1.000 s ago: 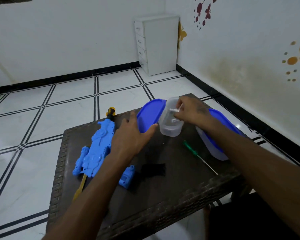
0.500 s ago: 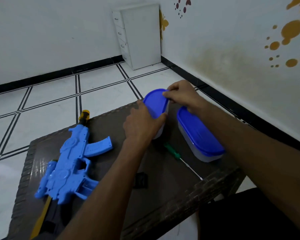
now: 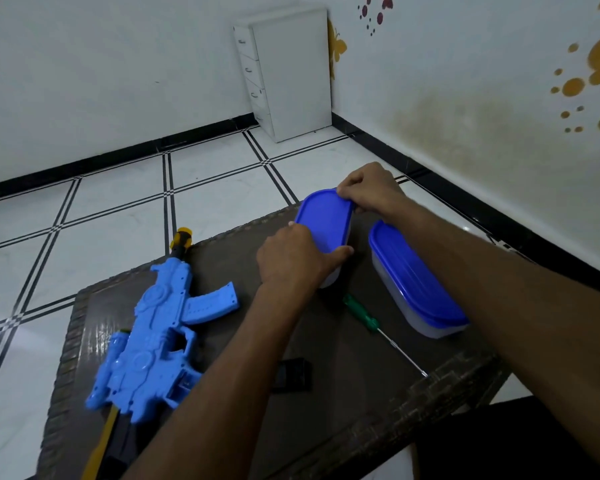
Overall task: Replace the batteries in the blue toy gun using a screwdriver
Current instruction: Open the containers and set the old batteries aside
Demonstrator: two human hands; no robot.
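Observation:
The blue toy gun (image 3: 153, 334) lies on the left of the dark table (image 3: 361, 393), its yellow muzzle pointing away. A green-handled screwdriver (image 3: 364, 315) lies right of centre. At the table's far edge stands a clear container with a blue lid (image 3: 324, 223) on top. My left hand (image 3: 295, 259) grips its near end, thumb on the lid. My right hand (image 3: 368, 187) pinches the lid's far end with curled fingers. A small black cover piece (image 3: 291, 374) lies near the front.
A second clear container with a blue lid (image 3: 413, 282) sits at the table's right side, beside the screwdriver. A white drawer cabinet (image 3: 284, 71) stands in the room's corner. White tiled floor surrounds the table.
One second ago the container was open, my right hand inside it and the lid tilted beside it. The lid now sits on the container with both hands on it. The view shifted right.

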